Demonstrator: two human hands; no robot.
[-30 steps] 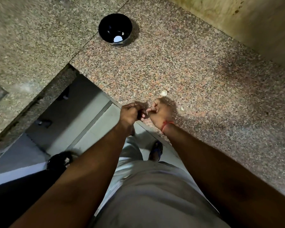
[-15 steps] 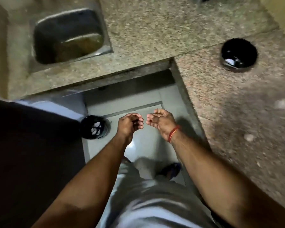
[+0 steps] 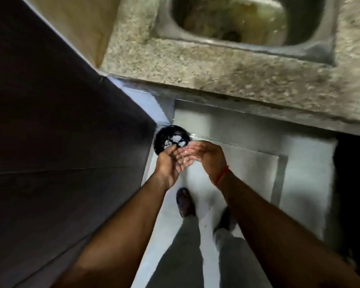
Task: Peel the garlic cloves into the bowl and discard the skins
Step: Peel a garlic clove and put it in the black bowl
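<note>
Black bin [image 3: 164,136] on floor – pale skins [image 3: 176,140] inside; both hands' fingers [image 3: 185,156] spread, overlapping

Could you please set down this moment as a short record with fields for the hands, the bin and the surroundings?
left hand: left hand, palm turned up, fingers loosely curled, held against the right hand above the floor
right hand: right hand, fingers straight, laid across the left hand's fingers; thin red thread band on its wrist
held item: too blurred to tell
bin: round black bin on the floor, pale scraps inside, just beyond the hands
counter: speckled granite counter with steel sink
floor: pale tiled floor
</note>
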